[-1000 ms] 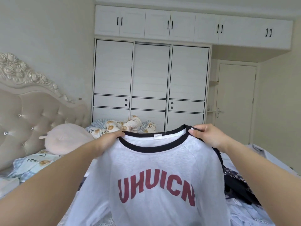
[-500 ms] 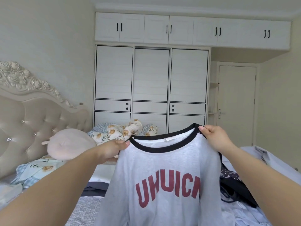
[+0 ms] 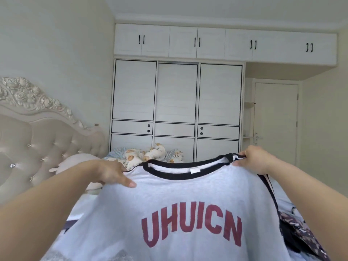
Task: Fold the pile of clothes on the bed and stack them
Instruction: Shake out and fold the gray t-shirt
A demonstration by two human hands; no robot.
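Centrally, a grey shirt is gripped at its shoulders by the left hand and right hand; a tufted headboard occupies the left, a white wardrobe the upper centre.

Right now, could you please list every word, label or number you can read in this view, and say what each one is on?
"UHUICN": dark red block letters across the chest of the grey T-shirt, which the left hand and right hand hold up by its shoulders.
Small white tag inside the black collar: too small to tell whether it bears any print.
Nothing else in the room carries readable text.
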